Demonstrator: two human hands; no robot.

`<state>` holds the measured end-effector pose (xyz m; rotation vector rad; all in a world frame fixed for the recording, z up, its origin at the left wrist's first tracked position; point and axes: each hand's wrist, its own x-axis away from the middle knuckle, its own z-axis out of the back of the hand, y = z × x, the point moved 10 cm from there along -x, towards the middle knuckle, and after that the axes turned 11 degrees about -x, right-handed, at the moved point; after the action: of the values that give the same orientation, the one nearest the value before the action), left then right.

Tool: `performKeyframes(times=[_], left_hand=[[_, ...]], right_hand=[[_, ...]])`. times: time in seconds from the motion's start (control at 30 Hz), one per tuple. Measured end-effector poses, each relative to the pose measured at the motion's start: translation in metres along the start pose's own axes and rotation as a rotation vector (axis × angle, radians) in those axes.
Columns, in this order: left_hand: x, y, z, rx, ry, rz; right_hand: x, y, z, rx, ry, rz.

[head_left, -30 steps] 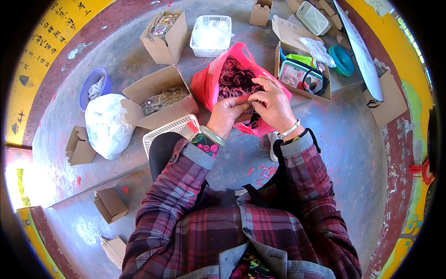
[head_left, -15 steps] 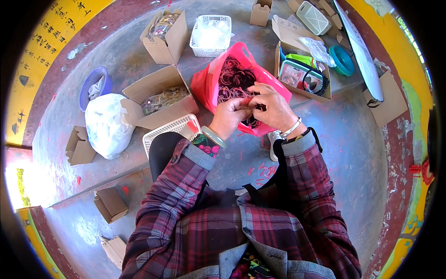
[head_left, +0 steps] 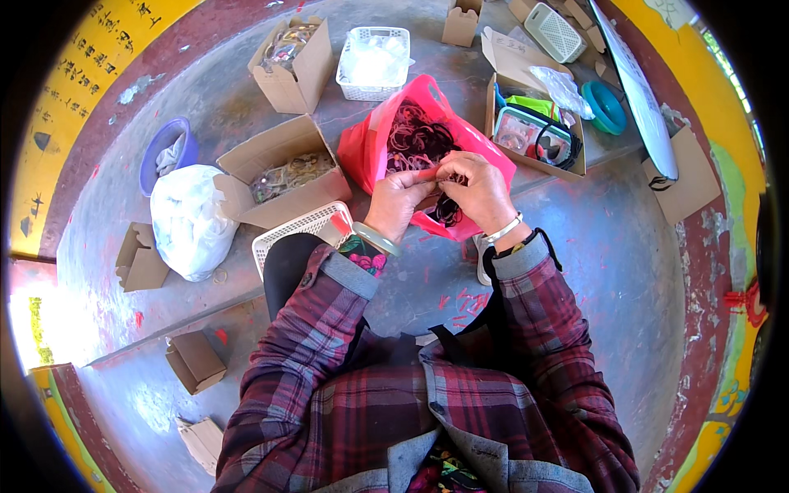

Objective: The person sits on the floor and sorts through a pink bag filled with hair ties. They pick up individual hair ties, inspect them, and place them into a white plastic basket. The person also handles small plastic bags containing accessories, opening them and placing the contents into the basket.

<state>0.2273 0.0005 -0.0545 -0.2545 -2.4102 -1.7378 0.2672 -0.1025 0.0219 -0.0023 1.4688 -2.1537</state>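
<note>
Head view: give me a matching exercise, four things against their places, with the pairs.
Things:
1. red bag
2. white sack
3. blue bowl
4. teal dish

Places:
A. far right, beside the box with the clear case
B. under both hands, full of dark bands
C. far left, holding a pale cloth
D. left of the open carton, on the floor

Pairs: 1-B, 2-D, 3-C, 4-A

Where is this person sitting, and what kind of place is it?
Probably a makeshift sorting or packing spot on a bare concrete floor, not a proper workshop. Open cardboard boxes and white plastic baskets lie around, and both hands work over a pink bag of dark bands.
</note>
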Motion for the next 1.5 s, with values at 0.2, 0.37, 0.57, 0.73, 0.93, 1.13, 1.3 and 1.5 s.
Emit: performKeyframes(times=[0.2, 0.37, 0.57, 0.73, 0.93, 1.13, 1.3, 1.5], left_hand=[[0.000, -0.002, -0.005, -0.076, -0.038, -0.007], [0.002, -0.001, -0.012, -0.164, -0.079, -0.035], [0.005, -0.007, -0.009, -0.241, -0.053, 0.108], [-0.002, -0.011, -0.003, 0.125, -0.035, 0.066], [0.001, 0.000, -0.005, 0.241, -0.052, 0.042], [0.001, 0.006, -0.004, 0.318, -0.060, -0.001], [-0.001, 0.003, 0.000, 0.367, -0.053, 0.026], [-0.003, -0.001, 0.001, 0.417, -0.062, 0.082]], right_hand=[[0.001, -0.015, -0.003, 0.165, -0.108, 0.174], [0.005, -0.019, -0.009, 0.219, -0.214, 0.273], [0.006, -0.022, -0.013, 0.203, -0.264, 0.299], [-0.001, -0.006, -0.003, 0.044, -0.092, -0.013], [0.001, 0.018, 0.003, -0.272, 0.018, -0.229], [0.003, 0.028, -0.004, -0.438, -0.035, -0.300], [0.004, 0.032, -0.007, -0.670, -0.013, -0.388], [0.002, 0.026, -0.001, -0.474, -0.025, -0.298]])
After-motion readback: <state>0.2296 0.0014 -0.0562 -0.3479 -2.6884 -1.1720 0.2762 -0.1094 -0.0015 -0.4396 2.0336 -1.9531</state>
